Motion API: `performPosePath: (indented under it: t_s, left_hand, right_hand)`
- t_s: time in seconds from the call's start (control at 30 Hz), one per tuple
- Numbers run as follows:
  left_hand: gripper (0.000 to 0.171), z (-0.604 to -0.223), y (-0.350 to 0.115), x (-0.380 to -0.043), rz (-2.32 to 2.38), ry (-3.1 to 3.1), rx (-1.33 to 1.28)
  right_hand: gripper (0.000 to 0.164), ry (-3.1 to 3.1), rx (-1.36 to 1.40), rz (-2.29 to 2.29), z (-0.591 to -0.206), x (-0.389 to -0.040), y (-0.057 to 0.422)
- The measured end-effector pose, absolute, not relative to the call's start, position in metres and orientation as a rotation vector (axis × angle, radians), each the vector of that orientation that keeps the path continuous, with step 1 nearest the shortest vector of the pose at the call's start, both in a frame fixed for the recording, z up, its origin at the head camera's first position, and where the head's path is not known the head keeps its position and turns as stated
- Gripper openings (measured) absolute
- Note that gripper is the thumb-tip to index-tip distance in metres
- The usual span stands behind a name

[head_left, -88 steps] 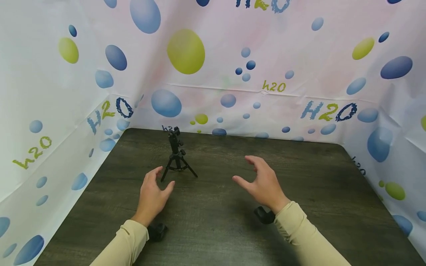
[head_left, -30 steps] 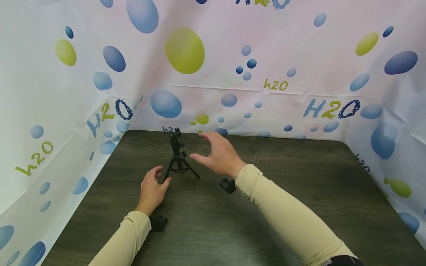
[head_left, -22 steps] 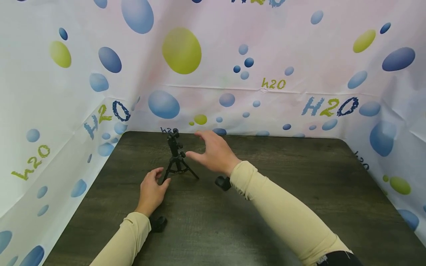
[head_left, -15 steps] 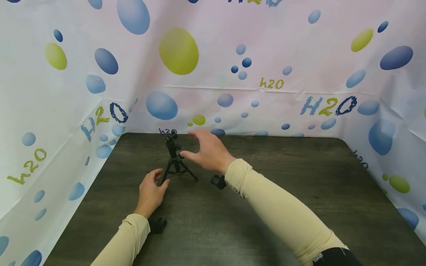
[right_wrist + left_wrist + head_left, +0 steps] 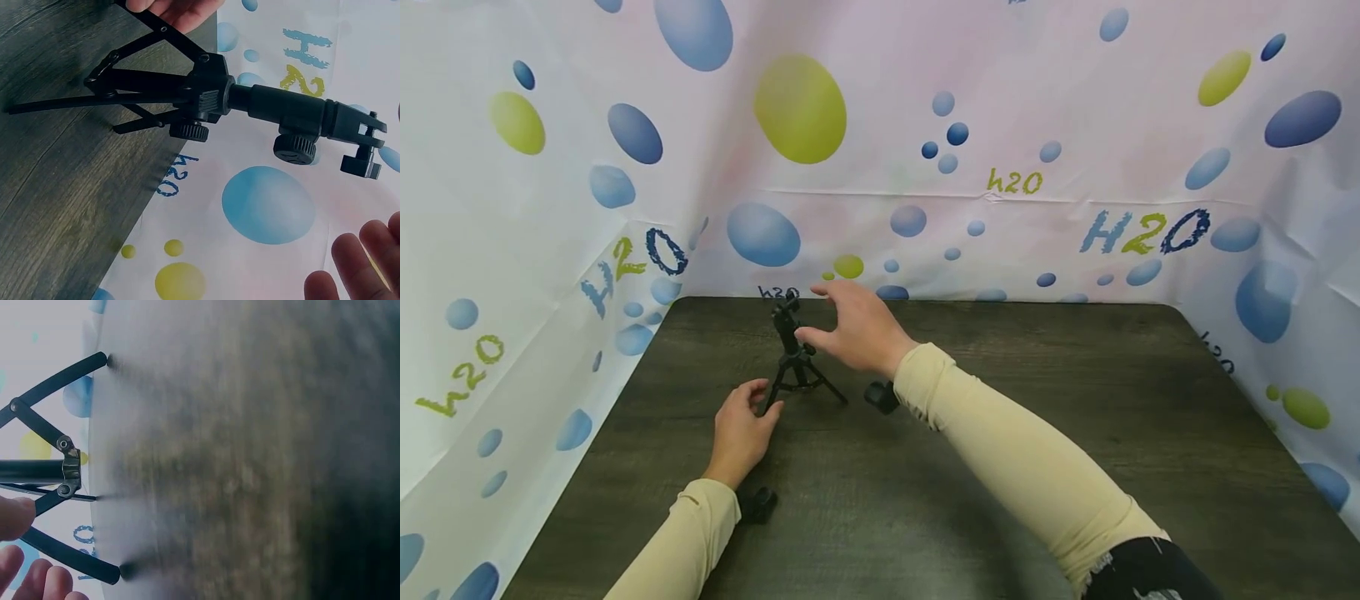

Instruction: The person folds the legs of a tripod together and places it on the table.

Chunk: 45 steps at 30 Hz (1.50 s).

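Note:
A small black tripod (image 5: 793,358) stands upright on spread legs at the far left of the dark table. My left hand (image 5: 741,433) is low at its near left leg, which passes between thumb and fingers. The left wrist view has the thumb (image 5: 15,517) against that leg, with curled fingers (image 5: 44,578) below. My right hand (image 5: 861,329) hovers right of the tripod's upper column, thumb and fingers spread apart. From the right wrist, the column with its knobs and top clamp (image 5: 362,147) lies clear of my right fingers (image 5: 359,262).
A black wrist camera (image 5: 882,397) hangs under the right wrist, another camera (image 5: 760,505) under the left. The dark wooden table (image 5: 1000,467) ends at a white backdrop (image 5: 1037,100) printed with blue and green spots.
My right hand has come across from the right to beside the tripod's column. My left hand has closed in on the near leg. The tripod stays about where it was.

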<state>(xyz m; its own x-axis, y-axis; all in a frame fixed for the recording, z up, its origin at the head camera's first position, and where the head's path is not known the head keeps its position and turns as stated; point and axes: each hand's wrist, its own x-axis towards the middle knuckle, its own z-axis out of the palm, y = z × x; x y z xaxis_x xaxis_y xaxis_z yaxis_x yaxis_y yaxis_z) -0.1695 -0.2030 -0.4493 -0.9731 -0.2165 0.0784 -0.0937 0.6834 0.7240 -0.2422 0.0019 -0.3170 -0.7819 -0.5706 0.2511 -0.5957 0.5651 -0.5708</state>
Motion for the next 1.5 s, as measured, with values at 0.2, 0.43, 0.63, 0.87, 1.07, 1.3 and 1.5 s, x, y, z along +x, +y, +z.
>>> performPosePath:
  t_s: [0.2, 0.43, 0.63, 0.87, 1.07, 1.3, 1.5]
  left_hand:
    - [0.040, -0.449, -0.203, -0.169, -1.170, -2.741, 0.269]
    - [0.034, -0.453, -0.203, -0.172, -1.138, -2.734, 0.245]
    - [0.026, -0.455, -0.203, -0.173, -1.113, -2.726, 0.250]
    - [0.021, -0.457, -0.203, -0.176, -1.074, -2.738, 0.244]
    - [0.016, -0.457, -0.204, -0.178, -1.048, -2.720, 0.236]
    - [0.012, -0.452, -0.205, -0.178, -1.022, -2.722, 0.243]
    - [0.015, -0.452, -0.208, -0.175, -1.039, -2.759, 0.282]
  right_hand:
    - [0.063, -2.757, 1.029, 1.006, -0.316, -0.246, -0.006]
    - [0.062, -2.769, 1.042, 0.998, -0.315, -0.248, -0.014]
    - [0.062, -2.770, 1.061, 1.008, -0.317, -0.249, -0.020]
    - [0.057, -2.770, 1.069, 0.972, -0.316, -0.249, -0.024]
    - [0.050, -2.760, 1.082, 0.907, -0.315, -0.251, -0.026]
    - [0.047, -2.753, 1.066, 0.898, -0.314, -0.252, -0.029]
    - [0.043, -2.743, 1.055, 0.926, -0.314, -0.253, -0.034]
